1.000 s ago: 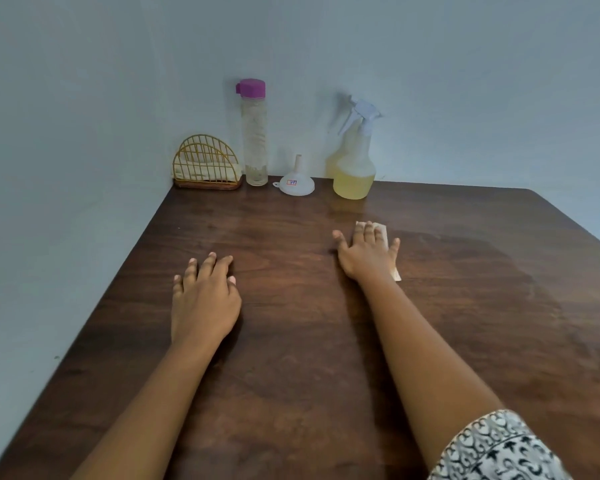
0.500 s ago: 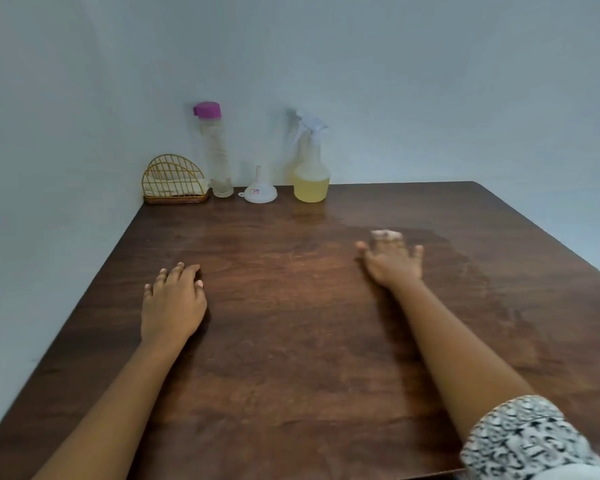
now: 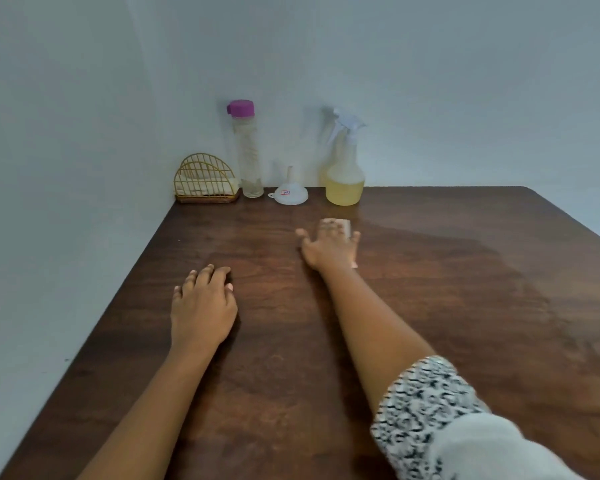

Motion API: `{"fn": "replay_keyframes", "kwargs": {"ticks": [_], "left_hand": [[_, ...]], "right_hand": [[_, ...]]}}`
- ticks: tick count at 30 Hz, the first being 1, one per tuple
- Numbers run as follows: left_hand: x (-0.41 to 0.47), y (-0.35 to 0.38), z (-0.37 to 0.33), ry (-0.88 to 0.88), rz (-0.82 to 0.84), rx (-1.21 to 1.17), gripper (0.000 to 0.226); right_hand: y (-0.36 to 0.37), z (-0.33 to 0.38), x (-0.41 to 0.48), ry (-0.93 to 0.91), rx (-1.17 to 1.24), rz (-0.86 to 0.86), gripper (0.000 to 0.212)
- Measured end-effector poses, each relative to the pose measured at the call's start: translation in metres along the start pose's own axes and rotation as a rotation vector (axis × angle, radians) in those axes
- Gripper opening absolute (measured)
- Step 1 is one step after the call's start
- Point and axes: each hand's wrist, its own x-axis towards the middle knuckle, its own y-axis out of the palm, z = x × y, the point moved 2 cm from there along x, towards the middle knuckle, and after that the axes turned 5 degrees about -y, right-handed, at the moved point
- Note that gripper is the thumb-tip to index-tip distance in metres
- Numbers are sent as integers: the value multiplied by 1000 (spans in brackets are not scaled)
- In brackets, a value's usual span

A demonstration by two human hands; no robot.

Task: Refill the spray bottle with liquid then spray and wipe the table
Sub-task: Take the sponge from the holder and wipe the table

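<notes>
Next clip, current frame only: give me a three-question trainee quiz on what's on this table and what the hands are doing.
1. True or false: the left hand holds the spray bottle.
2. What sits between the purple-capped bottle and the spray bottle? A) funnel B) mug C) sponge
3. Fill in: the white cloth lies under the ____ hand, pressed on the table.
Key: 1 false, it rests flat on the table, apart from the bottle. 2 A. 3 right: the right hand presses it with spread fingers.

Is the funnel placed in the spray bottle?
No, the funnel stands on the table beside the spray bottle.
</notes>
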Motion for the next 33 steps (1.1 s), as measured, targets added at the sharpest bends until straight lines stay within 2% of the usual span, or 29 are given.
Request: {"fn": "replay_keyframes", "kwargs": {"ticks": [3,5,7,12,14,17,19,21,26,28,31,33], "left_hand": [[2,1,3,-2,-10,-4,42],[3,3,3,-2,-15,-9,42],[3,3,4,-6,-19,-7,42],[4,3,4,-3,-23,-10,39],[4,2,2,-3,-21,-6,39],[-1,-1,1,-1,-27,-12,39],[-5,-6,0,-3,-28,-26,38],[-14,-11,-2,23,-50,-39,35],[-38,-14,-4,106,-58,-104,33],[-50,-10,-7,129,-43,-153,32],[-69,-5,-21,184,-28,-244,33],[-78,-4,-27,215,-31,-278,34]], "right_hand": [[16,84,3,-260,0,68,75],[21,105,5,-361,8,125,73],[20,95,9,-342,24,127,73],[4,16,-9,-18,43,45,76],[4,17,-39,-83,29,46,77],[15,45,-102,-329,13,78,76],[18,42,-127,-382,20,102,74],[9,6,-130,-305,10,75,72],[-27,-159,-128,168,-25,-24,73],[-36,-197,-143,286,-4,-15,75],[-37,-185,-155,320,-14,-4,78],[-30,-144,-158,235,-21,-10,78]]}}
